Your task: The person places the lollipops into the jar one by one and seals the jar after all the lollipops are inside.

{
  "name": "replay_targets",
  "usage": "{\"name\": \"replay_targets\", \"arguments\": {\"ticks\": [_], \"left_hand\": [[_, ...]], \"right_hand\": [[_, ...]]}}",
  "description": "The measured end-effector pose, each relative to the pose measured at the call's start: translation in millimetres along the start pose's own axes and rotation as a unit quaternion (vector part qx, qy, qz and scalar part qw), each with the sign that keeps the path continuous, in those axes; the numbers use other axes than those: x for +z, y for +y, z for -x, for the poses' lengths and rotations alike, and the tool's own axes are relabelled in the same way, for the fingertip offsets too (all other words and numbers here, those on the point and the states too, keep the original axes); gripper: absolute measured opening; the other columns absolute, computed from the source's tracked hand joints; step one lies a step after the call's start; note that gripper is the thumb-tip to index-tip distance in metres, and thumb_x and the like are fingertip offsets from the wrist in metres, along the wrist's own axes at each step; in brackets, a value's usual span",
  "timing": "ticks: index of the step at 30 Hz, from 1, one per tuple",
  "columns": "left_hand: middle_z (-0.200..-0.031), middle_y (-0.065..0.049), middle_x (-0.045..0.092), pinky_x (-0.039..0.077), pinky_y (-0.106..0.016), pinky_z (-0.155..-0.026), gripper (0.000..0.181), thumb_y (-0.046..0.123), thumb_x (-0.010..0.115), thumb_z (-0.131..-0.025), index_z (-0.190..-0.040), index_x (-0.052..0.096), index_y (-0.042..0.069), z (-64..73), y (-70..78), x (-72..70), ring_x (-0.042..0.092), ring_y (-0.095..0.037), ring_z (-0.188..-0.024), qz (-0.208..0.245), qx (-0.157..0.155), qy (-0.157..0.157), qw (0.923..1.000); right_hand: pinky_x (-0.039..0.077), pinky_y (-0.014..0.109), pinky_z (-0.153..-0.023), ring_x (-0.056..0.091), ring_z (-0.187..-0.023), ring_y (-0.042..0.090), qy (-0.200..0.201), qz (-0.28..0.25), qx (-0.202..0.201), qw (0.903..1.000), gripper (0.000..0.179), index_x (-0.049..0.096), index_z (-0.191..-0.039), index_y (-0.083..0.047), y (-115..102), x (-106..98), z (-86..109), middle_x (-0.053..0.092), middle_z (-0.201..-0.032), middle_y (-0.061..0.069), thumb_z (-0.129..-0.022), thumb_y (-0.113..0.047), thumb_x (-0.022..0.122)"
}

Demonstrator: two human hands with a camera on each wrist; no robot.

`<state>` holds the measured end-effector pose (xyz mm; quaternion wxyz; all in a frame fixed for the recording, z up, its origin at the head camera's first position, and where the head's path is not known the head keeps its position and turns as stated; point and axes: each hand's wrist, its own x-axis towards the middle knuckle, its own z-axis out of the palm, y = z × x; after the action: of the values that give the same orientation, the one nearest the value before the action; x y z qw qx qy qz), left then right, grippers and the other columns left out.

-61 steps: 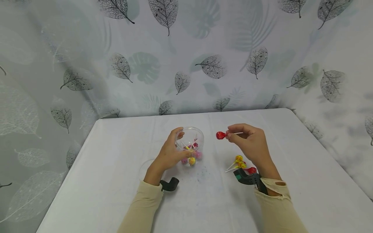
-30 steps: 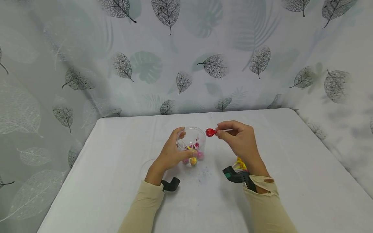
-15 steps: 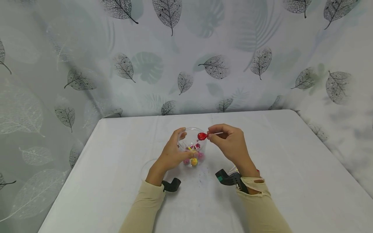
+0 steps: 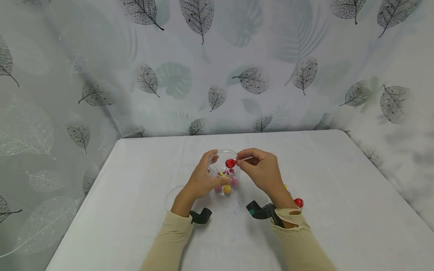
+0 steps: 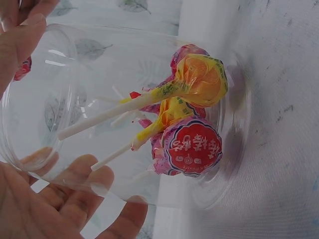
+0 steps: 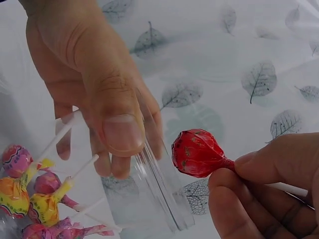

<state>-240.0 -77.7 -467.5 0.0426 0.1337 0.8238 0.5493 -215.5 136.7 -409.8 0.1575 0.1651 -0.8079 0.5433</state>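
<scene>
A clear plastic jar (image 4: 218, 158) stands on the white table, with my left hand (image 4: 200, 180) gripping it around the side near the rim. Inside lie several wrapped lollipops, pink ones (image 5: 192, 147) and yellow ones (image 5: 202, 79), heads down and sticks up. My right hand (image 4: 261, 171) pinches a red lollipop (image 6: 198, 153) just behind its wrapped head. That red head hangs right at the jar's open mouth in the head view. In the right wrist view, my left thumb (image 6: 122, 129) presses along the jar's rim.
More lollipops lie on the table by my right wrist, mostly hidden by it; one red head (image 4: 298, 203) shows. A clear round lid (image 4: 171, 195) lies beside my left wrist. Leaf-patterned cloth (image 4: 217, 75) hangs behind the table.
My right hand has carried the red lollipop leftward from beside the jar to its mouth. The left hand keeps its grip on the jar, which has hardly moved.
</scene>
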Motion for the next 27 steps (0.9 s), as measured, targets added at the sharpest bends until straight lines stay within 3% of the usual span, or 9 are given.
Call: {"name": "replay_targets", "arguments": {"ticks": [16, 27], "left_hand": [[-0.161, -0.008, 0.045, 0.035, -0.064, -0.116, 0.102, 0.036, 0.092, -0.080, -0.160, 0.030, 0.025, 0.1, -1.0, 0.1, 0.039, -0.031, -0.148, -0.006, 0.011, 0.002, 0.9999], [-0.160, -0.008, 0.046, 0.035, -0.061, -0.117, 0.101, 0.034, 0.091, -0.081, -0.160, 0.030, 0.023, -1.1, 1.7, 0.8, 0.039, -0.026, -0.148, -0.013, 0.012, 0.004, 0.9998]], "right_hand": [[0.058, 0.021, -0.076, 0.074, -0.083, 0.020, 0.009, 0.018, -0.031, 0.9993, 0.013, 0.079, -0.108, -0.004, -2, -1, 1.5, 0.079, -0.100, 0.009, -0.095, -0.007, 0.075], [0.055, 0.019, -0.074, 0.073, -0.086, 0.013, 0.037, 0.077, -0.002, 0.9964, 0.014, 0.079, -0.107, -0.006, 8, -35, 1.2, 0.079, -0.101, 0.006, -0.094, -0.008, 0.076]]}}
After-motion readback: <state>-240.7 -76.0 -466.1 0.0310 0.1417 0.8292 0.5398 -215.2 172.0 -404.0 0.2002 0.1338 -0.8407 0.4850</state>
